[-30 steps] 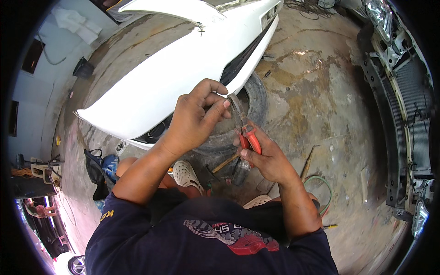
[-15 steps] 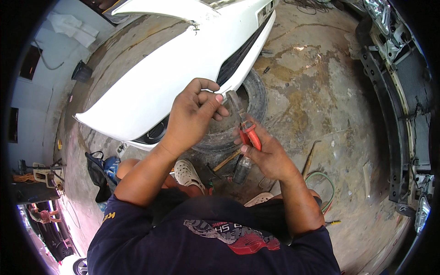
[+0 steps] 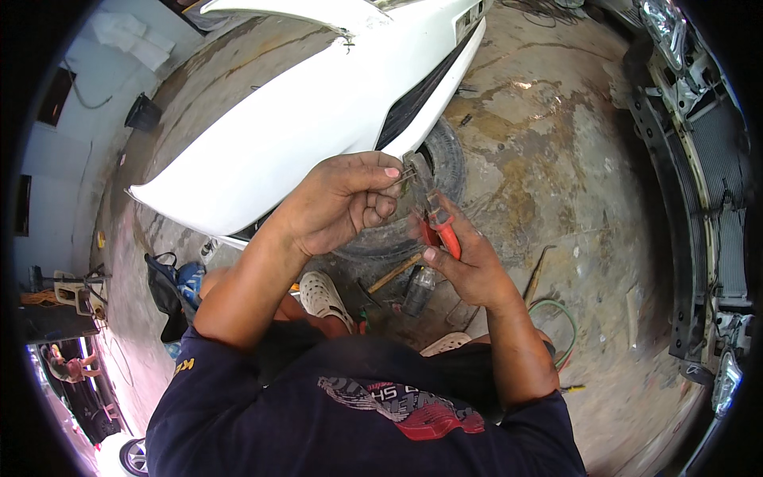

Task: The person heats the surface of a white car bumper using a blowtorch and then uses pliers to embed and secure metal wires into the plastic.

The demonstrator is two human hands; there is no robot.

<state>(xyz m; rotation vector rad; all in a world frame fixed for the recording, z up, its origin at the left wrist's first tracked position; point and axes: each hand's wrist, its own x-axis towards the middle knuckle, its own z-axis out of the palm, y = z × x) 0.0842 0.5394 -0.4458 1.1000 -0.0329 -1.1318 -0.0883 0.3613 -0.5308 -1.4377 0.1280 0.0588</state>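
Note:
My left hand point(image 3: 342, 199) is closed, pinching a thin wire-like piece point(image 3: 406, 176) between thumb and forefinger. The tip of that piece meets the metal jaws of a pair of pliers with red handles point(image 3: 447, 235). My right hand point(image 3: 475, 269) is wrapped round those handles, its far fingers partly hidden and blurred. Just beyond my hands, a white car bumper point(image 3: 310, 127) rests with its right end over a black tyre point(image 3: 450, 155) lying flat. Whether the jaws grip the wire-like piece cannot be made out.
Below my hands lie a hammer with a wooden handle point(image 3: 396, 273) and a dark cylindrical tool point(image 3: 420, 291). A wooden-handled pick point(image 3: 538, 278) and a green hose point(image 3: 569, 322) are at the right. A car's exposed front with a radiator point(image 3: 719, 175) stands far right; a black bucket point(image 3: 143, 114) is far left.
My left hand has turned and moved right to the plier jaws, and the wire-like piece now shows between its fingertips. The pliers have shifted slightly right.

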